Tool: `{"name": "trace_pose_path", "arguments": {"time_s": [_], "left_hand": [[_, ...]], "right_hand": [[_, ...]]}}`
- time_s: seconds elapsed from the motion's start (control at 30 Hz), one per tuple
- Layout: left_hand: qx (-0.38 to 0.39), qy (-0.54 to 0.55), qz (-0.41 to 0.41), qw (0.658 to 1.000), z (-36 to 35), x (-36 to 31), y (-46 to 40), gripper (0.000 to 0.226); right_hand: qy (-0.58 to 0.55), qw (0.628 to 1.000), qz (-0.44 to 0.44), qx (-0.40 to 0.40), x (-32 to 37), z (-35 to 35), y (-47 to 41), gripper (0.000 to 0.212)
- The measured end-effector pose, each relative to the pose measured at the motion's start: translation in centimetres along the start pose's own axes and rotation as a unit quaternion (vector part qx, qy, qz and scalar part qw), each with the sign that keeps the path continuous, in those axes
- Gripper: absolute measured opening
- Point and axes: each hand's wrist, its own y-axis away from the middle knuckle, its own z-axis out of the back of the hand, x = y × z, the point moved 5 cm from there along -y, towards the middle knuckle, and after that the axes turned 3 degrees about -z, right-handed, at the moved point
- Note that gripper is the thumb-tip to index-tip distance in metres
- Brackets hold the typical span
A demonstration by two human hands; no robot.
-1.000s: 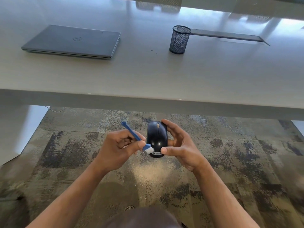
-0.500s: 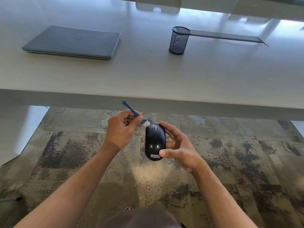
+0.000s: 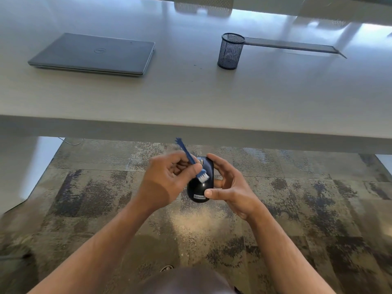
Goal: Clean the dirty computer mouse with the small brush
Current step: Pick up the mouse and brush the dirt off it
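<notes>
Left hand: grips the small brush, bristles on the mouse's top.
Right hand: holds the black mouse below the bench edge.

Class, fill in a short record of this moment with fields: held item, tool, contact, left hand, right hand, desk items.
held item: black glossy computer mouse, held above the carpet
tool: small blue plastic brush with white bristles
contact: bristles on the mouse's top, mid-body
left hand: left hand pinches the brush handle
right hand: right hand grips the mouse's side
desk items: closed grey laptop; dark mesh pen cup, both on the pale desk
</notes>
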Motion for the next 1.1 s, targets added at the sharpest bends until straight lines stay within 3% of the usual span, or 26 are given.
{"name": "trace_pose_path", "arguments": {"time_s": [0.37, 0.7, 0.9, 1.1], "left_hand": [[-0.047, -0.110, -0.012, 0.993, 0.4, 0.6, 0.0, 0.006], [-0.098, -0.138, 0.056, 0.984, 2.2, 3.5, -1.1, 0.014], [-0.118, 0.000, 0.094, 0.989, 2.6, 4.0, -0.9, 0.008], [-0.177, 0.131, 0.138, 0.966, 3.3, 4.4, -1.4, 0.003]], "right_hand": [[0.006, 1.000, 0.006, 0.006, -0.2, -0.3, 0.1, 0.091], [0.002, 1.000, 0.007, -0.001, -0.8, 0.1, 0.5, 0.090], [-0.039, 0.999, 0.007, 0.010, -0.6, 0.2, 0.5, 0.094], [-0.053, 0.997, 0.012, 0.054, -0.5, -0.2, 0.3, 0.101]]}}
